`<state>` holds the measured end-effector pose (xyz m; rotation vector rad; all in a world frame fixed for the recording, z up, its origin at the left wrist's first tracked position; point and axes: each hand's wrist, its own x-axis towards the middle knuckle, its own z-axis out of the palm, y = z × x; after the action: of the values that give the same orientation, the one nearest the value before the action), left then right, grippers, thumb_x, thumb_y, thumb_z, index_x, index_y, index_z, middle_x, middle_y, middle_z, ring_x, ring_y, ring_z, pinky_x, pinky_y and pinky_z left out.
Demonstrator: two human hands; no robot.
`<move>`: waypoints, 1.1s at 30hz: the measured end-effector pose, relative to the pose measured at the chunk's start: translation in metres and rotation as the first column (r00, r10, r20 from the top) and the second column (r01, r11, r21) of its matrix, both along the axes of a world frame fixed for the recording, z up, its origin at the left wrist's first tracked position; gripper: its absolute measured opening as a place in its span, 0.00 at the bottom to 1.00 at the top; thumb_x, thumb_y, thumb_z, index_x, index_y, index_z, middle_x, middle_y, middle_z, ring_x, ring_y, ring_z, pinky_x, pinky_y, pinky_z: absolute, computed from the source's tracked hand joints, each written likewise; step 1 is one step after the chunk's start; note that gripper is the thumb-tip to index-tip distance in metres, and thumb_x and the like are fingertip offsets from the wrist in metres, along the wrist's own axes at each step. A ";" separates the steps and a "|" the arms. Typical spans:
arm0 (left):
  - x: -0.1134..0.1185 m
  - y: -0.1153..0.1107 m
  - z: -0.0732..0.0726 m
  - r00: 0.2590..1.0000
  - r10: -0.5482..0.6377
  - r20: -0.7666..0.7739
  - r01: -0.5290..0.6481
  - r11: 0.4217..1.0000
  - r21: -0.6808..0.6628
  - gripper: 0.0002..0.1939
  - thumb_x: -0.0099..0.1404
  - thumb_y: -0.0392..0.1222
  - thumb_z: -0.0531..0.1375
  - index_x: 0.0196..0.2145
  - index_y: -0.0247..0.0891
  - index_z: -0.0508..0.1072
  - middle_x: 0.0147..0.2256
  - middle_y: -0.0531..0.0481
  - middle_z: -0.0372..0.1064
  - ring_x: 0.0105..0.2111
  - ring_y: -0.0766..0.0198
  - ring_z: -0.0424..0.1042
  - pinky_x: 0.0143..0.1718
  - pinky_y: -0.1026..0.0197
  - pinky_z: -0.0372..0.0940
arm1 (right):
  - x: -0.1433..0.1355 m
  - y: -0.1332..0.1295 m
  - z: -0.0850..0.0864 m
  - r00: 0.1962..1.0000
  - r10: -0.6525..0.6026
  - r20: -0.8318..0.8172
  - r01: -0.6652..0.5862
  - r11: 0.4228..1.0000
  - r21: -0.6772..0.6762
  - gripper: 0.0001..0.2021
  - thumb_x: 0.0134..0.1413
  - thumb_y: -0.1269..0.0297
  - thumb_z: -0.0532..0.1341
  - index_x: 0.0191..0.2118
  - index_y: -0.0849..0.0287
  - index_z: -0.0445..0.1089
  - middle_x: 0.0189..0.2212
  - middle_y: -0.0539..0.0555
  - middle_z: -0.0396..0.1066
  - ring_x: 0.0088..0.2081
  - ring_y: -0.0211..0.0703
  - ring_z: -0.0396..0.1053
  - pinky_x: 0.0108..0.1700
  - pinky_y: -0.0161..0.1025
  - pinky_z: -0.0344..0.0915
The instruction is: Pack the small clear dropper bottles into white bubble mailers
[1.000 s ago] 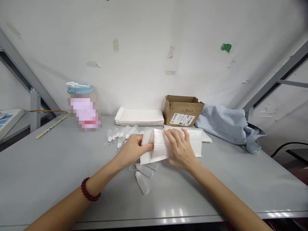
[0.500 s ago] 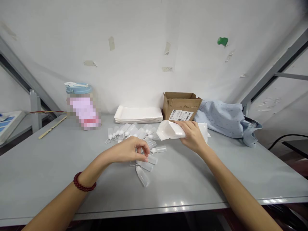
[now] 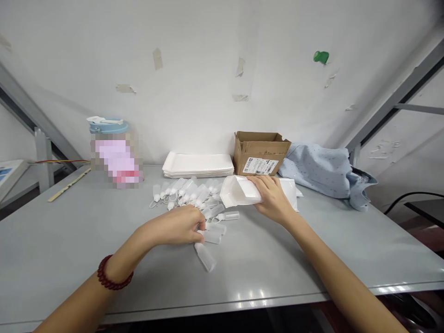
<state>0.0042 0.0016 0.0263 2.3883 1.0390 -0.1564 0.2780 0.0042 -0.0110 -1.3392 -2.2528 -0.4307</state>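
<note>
My left hand [image 3: 185,225] is bent down at the near side of a loose pile of small translucent bottles [image 3: 194,190]. Its thumb and fingers are closed at the cap end of a bottle [image 3: 212,236] that lies on the grey table. Another bottle [image 3: 205,257] lies just in front of the hand. My right hand [image 3: 272,196] grips a white padded envelope [image 3: 239,192], whose open mouth faces left toward the pile. The envelope's inside cannot be made out.
A stack of white envelopes [image 3: 198,165] lies at the back, beside an open cardboard box [image 3: 262,155]. Light-blue cloth [image 3: 317,171] is heaped at the right. A blue-lidded container [image 3: 116,157] and a thin notched strip [image 3: 69,185] are at the left of the table [image 3: 156,277].
My left hand has moved slightly down and left, and its fingers have closed at a bottle's cap end. The envelope in my right hand has shifted a little left and down.
</note>
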 end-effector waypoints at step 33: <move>0.016 -0.005 -0.017 0.975 -0.146 0.166 0.060 0.897 0.439 0.05 0.59 0.40 0.59 0.34 0.37 0.72 0.33 0.48 0.65 0.38 0.58 0.62 0.32 0.60 0.58 | 0.038 0.001 0.026 0.709 -0.295 -0.640 0.530 0.822 0.208 0.22 0.47 0.55 0.60 0.47 0.58 0.62 0.38 0.59 0.69 0.36 0.52 0.67 0.35 0.45 0.62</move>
<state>0.0201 -0.0032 0.0093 2.7875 0.9261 0.3005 0.3158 0.0050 0.0151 -1.5117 -1.2649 -0.4920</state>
